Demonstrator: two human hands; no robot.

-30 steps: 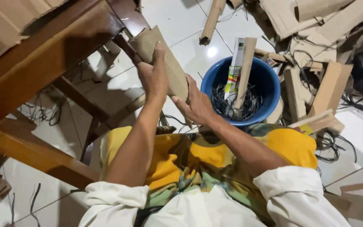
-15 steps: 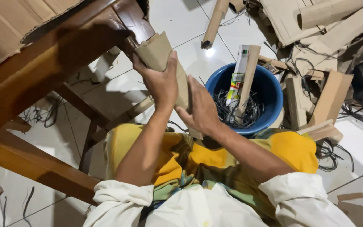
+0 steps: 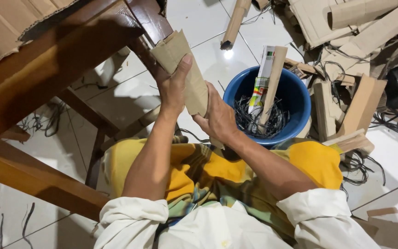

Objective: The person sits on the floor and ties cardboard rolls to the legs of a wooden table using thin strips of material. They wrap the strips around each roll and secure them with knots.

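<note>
- Person seated, yellow patterned cloth (image 3: 199, 170) over lap, white sleeves at bottom of view.
- L hand (image 3: 173, 87) wrapped round upper part of a flattened cardboard tube (image 3: 183, 69); thumb lies up its face, fingers curl behind. Firm grip.
- R hand (image 3: 217, 117) clasps same tube lower down, fingers closed on its bottom edge. Both hands hold one piece, close together, touching it.
- Tube is off the floor, in front of lap, tilted slightly, top end near the edge of a brown wooden frame (image 3: 47, 69) at left; touching it or not — can't tell.
- Blue bucket (image 3: 300, 92) just beside R hand, on white tile floor (image 3: 199, 23). Inside: tangle of dark wire/strip bits (image 3: 259, 122), plus one tan cardboard tube (image 3: 272, 83) and a printed white-green roll (image 3: 263, 74) standing upright, leaning on the rim.
- Beyond and R of bucket: heap of cardboard pieces and tubes (image 3: 346, 27), more dark wires (image 3: 397, 120) tangled among them. One loose tube (image 3: 233, 23) lies on tiles above bucket.
- Progress, judged: bucket partly filled w/ dark strips, so some material looks already handled. Piece in hand looks whole, still being gripped/pressed; not in bucket.
- Left, judged: big pile at R looks unsorted — most of work prob. ahead.
- Can't tell if anything sits inside the held tube; ends hidden by hands.
</note>
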